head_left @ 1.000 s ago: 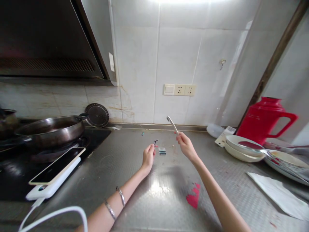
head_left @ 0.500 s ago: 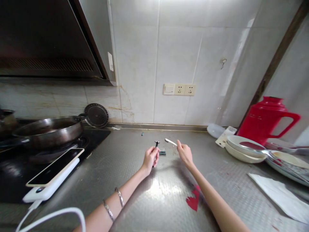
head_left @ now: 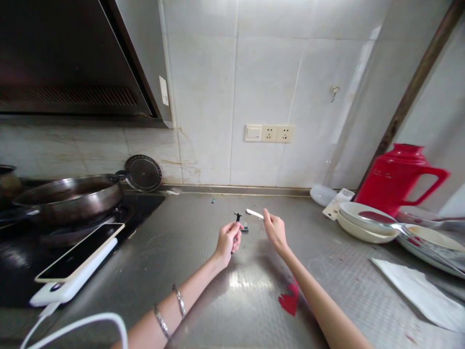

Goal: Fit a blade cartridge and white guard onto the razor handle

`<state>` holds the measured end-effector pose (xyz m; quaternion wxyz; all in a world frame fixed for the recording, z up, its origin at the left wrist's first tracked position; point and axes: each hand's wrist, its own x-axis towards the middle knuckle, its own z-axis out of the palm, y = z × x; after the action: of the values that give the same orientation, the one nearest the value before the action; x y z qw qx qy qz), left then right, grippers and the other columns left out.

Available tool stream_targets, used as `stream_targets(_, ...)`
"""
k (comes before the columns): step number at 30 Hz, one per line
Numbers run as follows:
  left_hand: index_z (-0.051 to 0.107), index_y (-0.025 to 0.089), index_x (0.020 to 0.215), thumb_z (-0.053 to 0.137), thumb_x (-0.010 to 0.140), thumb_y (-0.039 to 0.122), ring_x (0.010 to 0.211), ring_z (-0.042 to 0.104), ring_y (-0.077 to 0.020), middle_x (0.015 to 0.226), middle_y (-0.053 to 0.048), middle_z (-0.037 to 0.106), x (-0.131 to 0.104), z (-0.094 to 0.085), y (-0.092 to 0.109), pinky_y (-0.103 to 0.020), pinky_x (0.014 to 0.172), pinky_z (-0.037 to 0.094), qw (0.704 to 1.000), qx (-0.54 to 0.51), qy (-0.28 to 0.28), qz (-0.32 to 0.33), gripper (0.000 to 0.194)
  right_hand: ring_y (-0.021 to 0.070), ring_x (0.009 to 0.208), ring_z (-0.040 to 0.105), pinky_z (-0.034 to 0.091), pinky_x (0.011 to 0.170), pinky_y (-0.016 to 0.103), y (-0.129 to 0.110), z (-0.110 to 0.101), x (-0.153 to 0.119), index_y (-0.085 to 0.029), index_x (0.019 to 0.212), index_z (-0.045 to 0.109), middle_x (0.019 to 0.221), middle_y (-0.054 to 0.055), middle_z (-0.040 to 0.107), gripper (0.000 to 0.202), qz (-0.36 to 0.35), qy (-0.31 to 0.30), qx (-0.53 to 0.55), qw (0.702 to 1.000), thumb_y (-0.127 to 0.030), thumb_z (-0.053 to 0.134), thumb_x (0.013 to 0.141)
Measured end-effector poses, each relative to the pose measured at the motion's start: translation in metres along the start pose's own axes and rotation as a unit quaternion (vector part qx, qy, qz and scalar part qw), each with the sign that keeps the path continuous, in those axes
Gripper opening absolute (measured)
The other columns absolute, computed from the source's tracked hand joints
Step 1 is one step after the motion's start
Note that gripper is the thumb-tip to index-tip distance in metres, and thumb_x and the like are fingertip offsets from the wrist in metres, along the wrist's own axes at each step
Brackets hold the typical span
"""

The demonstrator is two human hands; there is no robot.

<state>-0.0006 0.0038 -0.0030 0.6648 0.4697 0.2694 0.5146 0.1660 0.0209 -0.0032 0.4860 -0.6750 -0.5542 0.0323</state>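
Observation:
My left hand (head_left: 228, 242) is closed round the dark handle of a razor (head_left: 238, 217), whose small T-shaped head points up and away. My right hand (head_left: 275, 228) grips a slim white toothbrush (head_left: 255, 214), its head end pointing left towards the razor with a gap between them. The bristles are too small to make out. Just beside my left fingers, a small dark rectangular piece (head_left: 245, 230) lies on the steel counter (head_left: 203, 223). Farther back sits a tiny teal piece (head_left: 213, 200).
At left, a phone (head_left: 80, 252) rests on a white power bank (head_left: 69, 291) with a cable, near a pan (head_left: 72, 196) on the stove. Red paper (head_left: 289, 300) lies under my right forearm. Stacked bowls (head_left: 366, 231), a red jug (head_left: 395, 179) and a white napkin (head_left: 417, 291) stand right.
The toothbrush has turned slightly, its dark underside now less visible. My right hand has shifted slightly left, closer to the razor. The whole view has moved a little.

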Motion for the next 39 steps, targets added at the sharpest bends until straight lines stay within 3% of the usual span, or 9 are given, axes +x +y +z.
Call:
stream_targets(4, 0.053, 0.014, 0.072, 0.057, 0.073, 0.042, 0.031, 0.022, -0.0011, 0.048, 0.008, 0.036, -0.004, 0.004, 0.002, -0.017, 0.03, 0.012, 0.997, -0.044, -0.038, -0.046, 0.028, 0.0092, 0.047, 0.029, 0.019, 0.048, 0.022, -0.008, 0.005, -0.005, -0.02, 0.047, 0.027, 0.045, -0.003, 0.03, 0.051, -0.028, -0.001, 0.027, 0.999, -0.055, 0.026, 0.084)
stream_targets(8, 0.055, 0.012, 0.074, 0.056, 0.075, 0.04, 0.031, 0.021, -0.0015, 0.047, 0.008, 0.031, -0.008, 0.008, 0.008, -0.016, 0.03, 0.012, 0.99, -0.091, -0.074, -0.078, 0.028, 0.0088, 0.046, 0.027, 0.019, 0.048, 0.023, 0.0, 0.003, -0.005, -0.019, 0.047, 0.027, 0.045, -0.004, 0.03, 0.051, -0.025, 0.007, 0.008, 1.0, -0.053, 0.028, 0.085)
stream_targets(17, 0.055, 0.012, 0.074, 0.051, 0.08, 0.039, 0.031, 0.02, -0.0022, 0.046, 0.008, 0.03, -0.01, 0.009, 0.009, -0.016, 0.029, 0.011, 0.984, -0.124, -0.086, -0.096, 0.028, 0.0101, 0.048, 0.035, 0.022, 0.052, 0.022, -0.008, 0.001, -0.004, -0.018, 0.047, 0.037, 0.047, -0.001, 0.045, 0.053, -0.079, 0.037, -0.032, 0.996, -0.05, 0.024, 0.087)
stream_targets(21, 0.054, 0.013, 0.073, 0.052, 0.079, 0.038, 0.031, 0.02, -0.002, 0.046, 0.007, 0.031, -0.009, 0.009, 0.01, -0.016, 0.029, 0.012, 0.985, -0.129, -0.066, -0.089, 0.027, 0.0107, 0.047, 0.036, 0.022, 0.052, 0.023, 0.0, -0.003, -0.002, -0.018, 0.045, 0.039, 0.046, 0.0, 0.046, 0.055, -0.066, 0.045, -0.057, 0.995, -0.051, 0.023, 0.086)
stream_targets(26, 0.052, 0.013, 0.071, 0.055, 0.076, 0.04, 0.03, 0.021, -0.0016, 0.045, 0.008, 0.033, -0.008, 0.009, 0.008, -0.016, 0.029, 0.011, 0.99, -0.108, -0.037, -0.078, 0.028, 0.01, 0.048, 0.036, 0.023, 0.052, 0.023, -0.007, -0.002, -0.003, -0.018, 0.047, 0.04, 0.047, -0.001, 0.046, 0.054, -0.089, 0.061, -0.045, 0.993, -0.049, 0.024, 0.088)
stream_targets(29, 0.051, 0.014, 0.072, 0.057, 0.075, 0.041, 0.03, 0.022, -0.0017, 0.045, 0.008, 0.034, -0.009, 0.011, 0.01, -0.016, 0.029, 0.012, 0.992, -0.1, -0.04, -0.062, 0.028, 0.0096, 0.047, 0.036, 0.023, 0.052, 0.023, -0.004, 0.0, -0.003, -0.017, 0.047, 0.043, 0.048, 0.0, 0.047, 0.054, -0.094, 0.044, -0.07, 0.992, -0.048, 0.024, 0.088)
stream_targets(34, 0.05, 0.015, 0.072, 0.059, 0.072, 0.042, 0.03, 0.029, -0.0025, 0.046, 0.008, 0.039, -0.01, 0.014, 0.016, -0.016, 0.029, 0.017, 0.997, -0.073, -0.024, -0.028, 0.028, 0.01, 0.045, 0.036, 0.021, 0.048, 0.024, 0.016, -0.004, 0.0, -0.017, 0.046, 0.046, 0.046, 0.002, 0.048, 0.057, -0.033, 0.004, -0.1, 0.994, -0.052, 0.024, 0.086)
stream_targets(39, 0.052, 0.014, 0.076, 0.059, 0.07, 0.044, 0.029, 0.039, -0.0054, 0.05, 0.004, 0.052, -0.006, 0.012, 0.014, -0.018, 0.028, 0.023, 0.999, 0.017, 0.027, -0.023, 0.031, 0.011, 0.047, 0.041, 0.021, 0.047, 0.023, 0.009, -0.01, 0.0, -0.017, 0.049, 0.053, 0.05, 0.004, 0.053, 0.059, -0.026, -0.023, -0.135, 0.99, -0.053, 0.025, 0.086)
